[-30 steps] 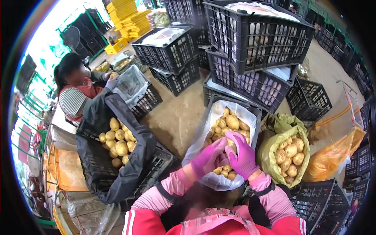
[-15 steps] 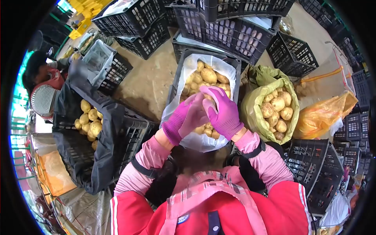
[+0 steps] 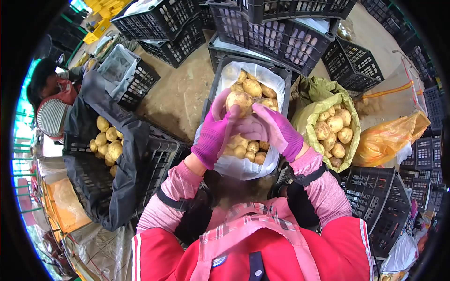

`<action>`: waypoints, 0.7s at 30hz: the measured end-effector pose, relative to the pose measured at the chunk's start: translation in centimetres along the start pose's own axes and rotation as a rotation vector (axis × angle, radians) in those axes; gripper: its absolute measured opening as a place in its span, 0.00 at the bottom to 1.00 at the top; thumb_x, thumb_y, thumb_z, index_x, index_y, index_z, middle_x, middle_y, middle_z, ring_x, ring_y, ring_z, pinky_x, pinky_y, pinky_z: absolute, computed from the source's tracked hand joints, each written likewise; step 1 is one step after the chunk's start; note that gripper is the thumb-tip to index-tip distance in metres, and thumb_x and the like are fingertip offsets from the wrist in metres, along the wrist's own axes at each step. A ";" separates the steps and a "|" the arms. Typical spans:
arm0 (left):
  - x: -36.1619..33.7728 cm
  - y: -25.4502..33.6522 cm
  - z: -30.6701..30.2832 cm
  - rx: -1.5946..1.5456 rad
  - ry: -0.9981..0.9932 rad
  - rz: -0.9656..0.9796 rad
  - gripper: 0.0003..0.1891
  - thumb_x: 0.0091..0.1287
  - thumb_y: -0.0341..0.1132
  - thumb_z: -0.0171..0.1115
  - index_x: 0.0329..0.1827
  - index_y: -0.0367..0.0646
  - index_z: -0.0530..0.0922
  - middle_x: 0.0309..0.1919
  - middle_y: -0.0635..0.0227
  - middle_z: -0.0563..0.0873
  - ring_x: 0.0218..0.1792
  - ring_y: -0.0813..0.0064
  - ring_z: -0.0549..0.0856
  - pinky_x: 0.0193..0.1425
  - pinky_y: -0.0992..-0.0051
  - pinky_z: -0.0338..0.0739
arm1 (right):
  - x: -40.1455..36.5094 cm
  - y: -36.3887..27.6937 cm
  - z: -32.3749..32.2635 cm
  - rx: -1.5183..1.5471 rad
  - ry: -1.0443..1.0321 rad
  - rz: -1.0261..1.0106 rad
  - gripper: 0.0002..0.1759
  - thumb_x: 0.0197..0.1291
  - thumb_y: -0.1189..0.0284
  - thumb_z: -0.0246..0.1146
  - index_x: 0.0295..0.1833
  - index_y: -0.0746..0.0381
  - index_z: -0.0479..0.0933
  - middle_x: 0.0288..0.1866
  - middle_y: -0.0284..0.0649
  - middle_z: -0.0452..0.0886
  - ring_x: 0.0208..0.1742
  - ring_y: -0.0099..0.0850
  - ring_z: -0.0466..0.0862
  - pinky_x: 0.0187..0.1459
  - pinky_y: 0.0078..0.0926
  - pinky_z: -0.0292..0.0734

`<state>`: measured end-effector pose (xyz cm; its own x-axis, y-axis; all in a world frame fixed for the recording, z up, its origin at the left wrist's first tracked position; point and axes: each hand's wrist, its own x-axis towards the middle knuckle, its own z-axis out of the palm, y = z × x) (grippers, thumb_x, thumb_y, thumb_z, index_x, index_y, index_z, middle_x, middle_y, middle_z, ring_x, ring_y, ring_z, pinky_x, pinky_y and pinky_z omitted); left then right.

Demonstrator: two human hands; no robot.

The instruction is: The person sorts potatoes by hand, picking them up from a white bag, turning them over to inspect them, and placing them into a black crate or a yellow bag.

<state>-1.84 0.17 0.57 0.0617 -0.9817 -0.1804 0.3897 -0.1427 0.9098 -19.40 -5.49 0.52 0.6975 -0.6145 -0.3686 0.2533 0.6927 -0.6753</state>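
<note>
My left hand (image 3: 215,133), in a purple glove, grips a large pale potato (image 3: 239,102) above a lined crate. Close to the potato's right side is my right hand (image 3: 283,133), also gloved, its thumb and fingers apart; its pale, slightly blurred fingers reach left below the potato. Beneath both hands, the black crate (image 3: 206,105) has a white liner (image 3: 228,75) and holds many potatoes (image 3: 252,88). Just right of it stands an open yellow-green sack (image 3: 313,114) of potatoes.
At the left, a black crate (image 3: 161,154) with a dark liner holds potatoes. Stacked black crates (image 3: 276,40) stand ahead. An orange bag (image 3: 389,140) and another black crate (image 3: 370,192) are at the right. A person (image 3: 51,107) is at the far left.
My hands, earlier close together over the crate, have moved apart. A large potato now shows in my left hand, and my right hand has opened and shifted right.
</note>
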 end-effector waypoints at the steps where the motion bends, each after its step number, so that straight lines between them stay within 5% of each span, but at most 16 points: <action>1: 0.2 -0.3 -0.2 0.071 0.017 0.052 0.32 0.78 0.42 0.58 0.80 0.43 0.56 0.62 0.66 0.77 0.47 0.81 0.82 0.46 0.82 0.81 | -0.2 0.1 0.3 -0.022 -0.003 -0.010 0.25 0.75 0.59 0.57 0.69 0.64 0.68 0.54 0.47 0.83 0.56 0.36 0.84 0.55 0.29 0.81; 4: 0.8 -0.9 -1.0 0.060 -0.116 0.095 0.36 0.76 0.36 0.59 0.82 0.45 0.49 0.64 0.57 0.73 0.47 0.66 0.88 0.54 0.68 0.86 | -0.2 0.5 0.8 -0.060 -0.016 -0.057 0.25 0.75 0.62 0.57 0.68 0.67 0.68 0.57 0.48 0.82 0.58 0.38 0.84 0.55 0.29 0.82; 7: 0.0 -0.3 0.0 -0.003 -0.131 0.069 0.34 0.77 0.38 0.59 0.81 0.44 0.54 0.60 0.64 0.79 0.49 0.83 0.80 0.42 0.83 0.81 | -0.2 1.0 0.6 -0.126 0.010 -0.142 0.24 0.74 0.65 0.58 0.67 0.67 0.67 0.55 0.47 0.82 0.55 0.35 0.85 0.54 0.28 0.82; 15: -0.2 -0.6 0.8 0.112 -0.099 0.042 0.32 0.78 0.38 0.58 0.80 0.44 0.55 0.51 0.62 0.82 0.38 0.76 0.88 0.38 0.79 0.83 | -0.5 0.2 0.1 -1.060 0.243 -0.184 0.23 0.69 0.71 0.57 0.65 0.73 0.67 0.51 0.48 0.82 0.49 0.38 0.87 0.48 0.29 0.85; 18: -0.3 -0.7 1.1 0.131 -0.082 0.046 0.32 0.78 0.42 0.57 0.79 0.44 0.57 0.47 0.65 0.83 0.36 0.77 0.87 0.37 0.80 0.82 | -0.8 -0.1 1.1 -0.893 0.343 -0.207 0.26 0.68 0.71 0.58 0.68 0.73 0.66 0.51 0.49 0.83 0.46 0.38 0.88 0.48 0.28 0.85; 21: -0.5 0.5 1.3 0.032 -0.072 -0.017 0.31 0.78 0.45 0.57 0.78 0.44 0.60 0.45 0.67 0.83 0.35 0.81 0.86 0.37 0.82 0.81 | -1.6 -0.7 1.4 -0.539 0.186 -0.193 0.29 0.69 0.69 0.58 0.71 0.73 0.64 0.54 0.53 0.82 0.44 0.37 0.88 0.48 0.27 0.85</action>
<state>-2.86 0.43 1.62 -0.0116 -0.9854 -0.1698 0.3601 -0.1625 0.9186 -19.74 -4.51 2.49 0.5316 -0.7995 -0.2795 -0.0451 0.3028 -0.9520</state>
